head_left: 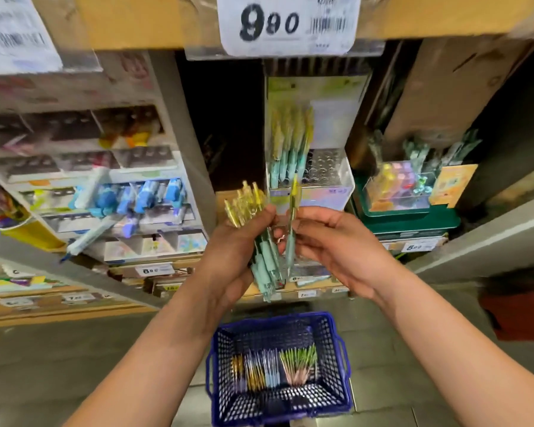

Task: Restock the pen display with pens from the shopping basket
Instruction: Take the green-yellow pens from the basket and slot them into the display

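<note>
Spill risk: the left grip is clutching a whole bundle of pens just below the pen display. If the thumb is loosening, several could be sliding out towards the floor.
Insertion risk: the right grip is pinching a single pen upright, directly in front of the pen display's lower edge. A tilted tip could be catching a hole's rim or knocking the standing pens.
Mixing risk: only yellow-and-teal pens are standing in the pen display, so another colour would be going astray.
Pen display: it is holding those pens in its left holes, while the right holes are showing open.
Shopping basket: it is sitting on the floor well below the pen display, carrying rows of loose pens in gold, blue, green and pink.
</note>
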Available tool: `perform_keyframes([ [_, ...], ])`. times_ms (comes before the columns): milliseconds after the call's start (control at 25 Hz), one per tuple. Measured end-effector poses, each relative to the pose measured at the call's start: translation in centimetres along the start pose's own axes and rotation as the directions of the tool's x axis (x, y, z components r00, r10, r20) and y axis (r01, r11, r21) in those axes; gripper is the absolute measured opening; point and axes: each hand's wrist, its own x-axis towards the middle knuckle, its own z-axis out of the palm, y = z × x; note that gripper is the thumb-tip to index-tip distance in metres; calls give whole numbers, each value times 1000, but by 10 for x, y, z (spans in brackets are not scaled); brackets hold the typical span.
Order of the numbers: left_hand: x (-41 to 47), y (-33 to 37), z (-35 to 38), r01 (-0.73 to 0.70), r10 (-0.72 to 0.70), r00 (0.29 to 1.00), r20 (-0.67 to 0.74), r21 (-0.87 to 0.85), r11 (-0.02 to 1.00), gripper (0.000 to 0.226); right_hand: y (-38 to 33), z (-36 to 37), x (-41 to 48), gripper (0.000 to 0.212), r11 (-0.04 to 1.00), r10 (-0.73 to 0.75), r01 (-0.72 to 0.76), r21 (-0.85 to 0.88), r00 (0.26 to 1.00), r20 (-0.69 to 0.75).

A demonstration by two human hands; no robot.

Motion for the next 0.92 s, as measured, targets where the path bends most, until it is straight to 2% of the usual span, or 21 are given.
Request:
perform_keyframes([
  [80, 6, -1, -5, 6, -6, 1000, 10, -13, 1000, 23, -6, -5, 8, 20, 998, -44, 44, -37, 999, -5],
  [200, 10, 1, -11, 21, -21, 999, 25, -17, 1000, 25, -31, -14, 24, 12, 974, -213, 198, -108, 965, -154],
  [280, 14, 2, -14, 9, -8, 999, 33, -21, 1000, 23, -50, -17, 39, 13, 927, -368, 327, -183, 885, -286],
  [360, 18, 2, -17, 2, -2, 999, 40, -15, 1000, 21, -63, -13, 52, 12, 859, -496, 381, -342, 783, -374],
  [440, 19, 0, -20, 16, -17, 999, 44, 8, 1000, 23, -64, -6, 64, 8, 738, -604, 336, -585, 715, -351],
  [520, 20, -3, -23, 28, -28, 999, 41, 15, 999, 24, -58, 0, 70, 18, 595, -675, 253, -763, 673, -303],
  [640, 19, -8, -26, 17, -17, 1000, 13, 14, 1000, 20, -50, 3, 73, 16, 512, -730, 251, -822, 632, -262],
  [800, 19, -11, -30, 6, -5, 1000, -24, 16, 1000, 14, -42, 2, 78, 6, 441, -749, 298, -847, 642, -164],
  [920, 21, -9, -32, 11, -10, 999, -33, 28, 1000, 15, -36, 3, 83, 15, 327, -754, 265, -907, 652, -82],
])
